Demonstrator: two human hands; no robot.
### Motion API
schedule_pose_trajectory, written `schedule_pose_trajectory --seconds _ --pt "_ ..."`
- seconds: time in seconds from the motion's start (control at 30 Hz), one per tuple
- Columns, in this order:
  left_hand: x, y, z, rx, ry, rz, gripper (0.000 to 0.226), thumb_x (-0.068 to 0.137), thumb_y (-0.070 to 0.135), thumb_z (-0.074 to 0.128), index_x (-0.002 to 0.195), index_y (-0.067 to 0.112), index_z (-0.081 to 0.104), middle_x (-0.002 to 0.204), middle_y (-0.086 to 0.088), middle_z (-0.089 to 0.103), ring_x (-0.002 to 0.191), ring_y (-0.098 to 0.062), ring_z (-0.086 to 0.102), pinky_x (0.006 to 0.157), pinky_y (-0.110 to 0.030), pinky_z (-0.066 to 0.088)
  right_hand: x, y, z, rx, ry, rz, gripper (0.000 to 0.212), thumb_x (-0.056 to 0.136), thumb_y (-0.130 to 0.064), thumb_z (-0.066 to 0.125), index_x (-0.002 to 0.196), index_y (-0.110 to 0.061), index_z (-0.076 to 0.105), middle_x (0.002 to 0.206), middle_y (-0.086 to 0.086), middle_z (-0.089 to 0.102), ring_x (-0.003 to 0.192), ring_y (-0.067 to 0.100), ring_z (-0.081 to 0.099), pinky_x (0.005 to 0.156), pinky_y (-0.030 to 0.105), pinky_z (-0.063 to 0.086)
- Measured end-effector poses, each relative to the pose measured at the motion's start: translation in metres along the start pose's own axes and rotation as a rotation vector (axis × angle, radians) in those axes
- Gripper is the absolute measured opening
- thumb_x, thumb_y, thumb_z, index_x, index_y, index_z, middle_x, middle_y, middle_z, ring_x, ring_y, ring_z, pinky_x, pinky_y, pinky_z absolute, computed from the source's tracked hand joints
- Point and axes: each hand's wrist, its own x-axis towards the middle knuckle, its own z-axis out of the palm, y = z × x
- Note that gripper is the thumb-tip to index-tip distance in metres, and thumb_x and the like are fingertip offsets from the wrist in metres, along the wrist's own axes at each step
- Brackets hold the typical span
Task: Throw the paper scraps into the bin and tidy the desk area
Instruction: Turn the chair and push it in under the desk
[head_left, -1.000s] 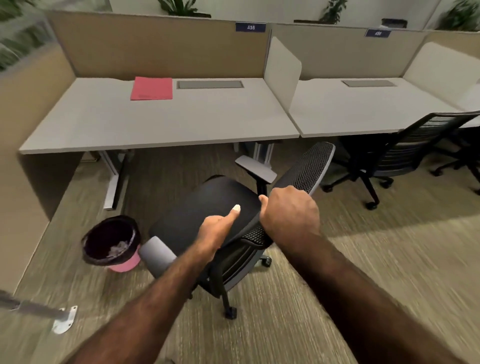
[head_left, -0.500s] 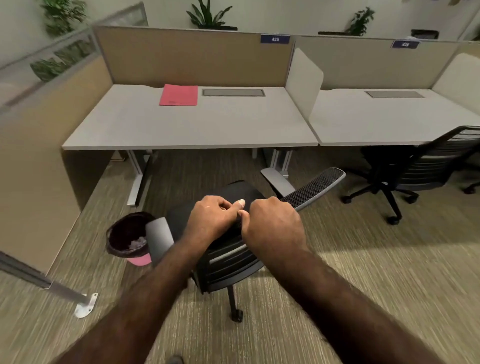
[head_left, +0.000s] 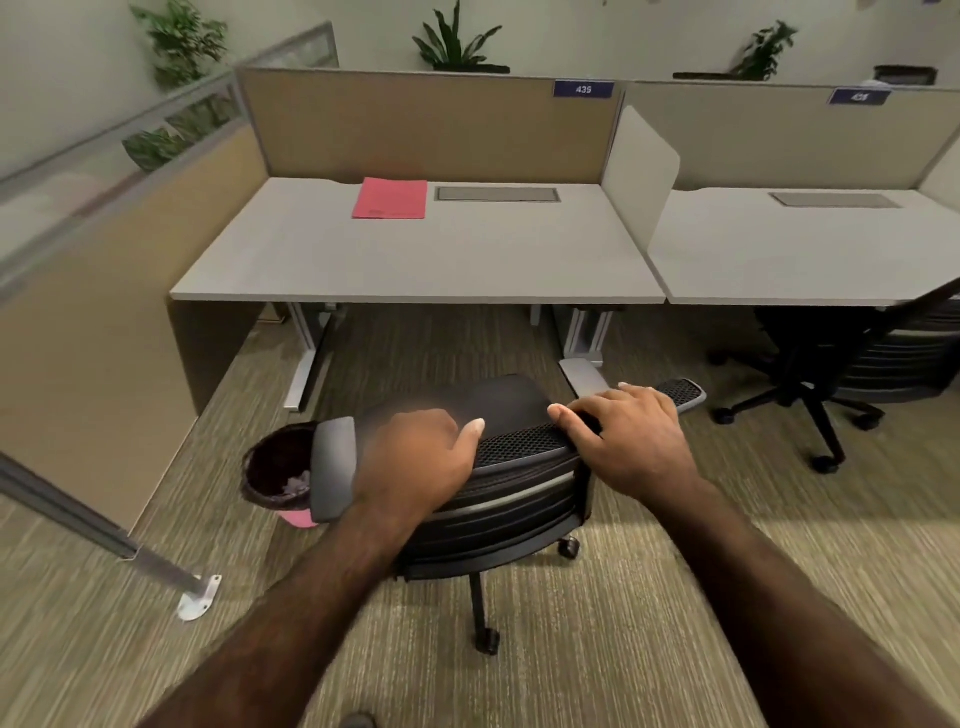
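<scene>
A black office chair (head_left: 498, 499) stands in front of the grey desk (head_left: 415, 260), its back towards me. My left hand (head_left: 415, 457) grips the top left of the mesh backrest. My right hand (head_left: 628, 431) holds the top right of the backrest, fingers curled over the edge. A pink bin (head_left: 280, 475) with a black liner stands on the carpet left of the chair; crumpled paper scraps (head_left: 296, 483) lie inside it. A red folder (head_left: 390, 198) lies flat at the back of the desk.
A beige partition (head_left: 104, 338) closes the left side, with a metal post foot (head_left: 200, 597) on the carpet. A second desk (head_left: 810, 249) and another black chair (head_left: 841, 364) are to the right. Desk legs (head_left: 306, 358) stand behind the bin.
The chair has turned so that its back faces me squarely. My hands have spread apart along the top of the backrest. My view has moved closer to the desk.
</scene>
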Motion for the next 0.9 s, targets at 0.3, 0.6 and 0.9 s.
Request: schedule_pose_trajectory --seconds 0.3,0.6,0.9 --pt "0.025 -0.004 -0.014 0.045 0.016 0.101 0.047 0.096 0.064 0.050 0.079 0.028 0.074 0.061 0.016 0.062 0.057 0.001 0.057 0.048 -0.017 0.034 0.021 0.003 0.008 -0.012 0.085 -0.064 0.076 0.100 -0.076 0.009 0.119 -0.040 0.072 0.115 -0.012 0.074 0.129 0.017 0.055 0.116 0.051 0.028" --pt "0.056 -0.021 -0.013 0.064 -0.018 0.143 0.053 0.096 0.067 0.044 0.073 0.027 0.071 0.057 0.015 0.061 0.055 -0.001 0.059 0.052 -0.026 0.052 0.045 -0.010 0.016 -0.026 0.146 -0.037 0.076 0.100 -0.073 0.011 0.101 -0.037 0.078 0.092 -0.013 0.074 0.103 0.016 0.063 0.109 0.050 0.034" --pt "0.105 -0.054 -0.017 0.083 -0.023 0.171 0.050 0.099 0.062 0.047 0.075 0.025 0.072 0.058 0.014 0.062 0.055 -0.003 0.058 0.052 -0.022 0.040 0.090 -0.039 0.024 0.001 0.138 -0.032 0.076 0.099 -0.074 0.012 0.107 -0.036 0.077 0.101 -0.009 0.075 0.113 0.018 0.062 0.115 0.054 0.030"
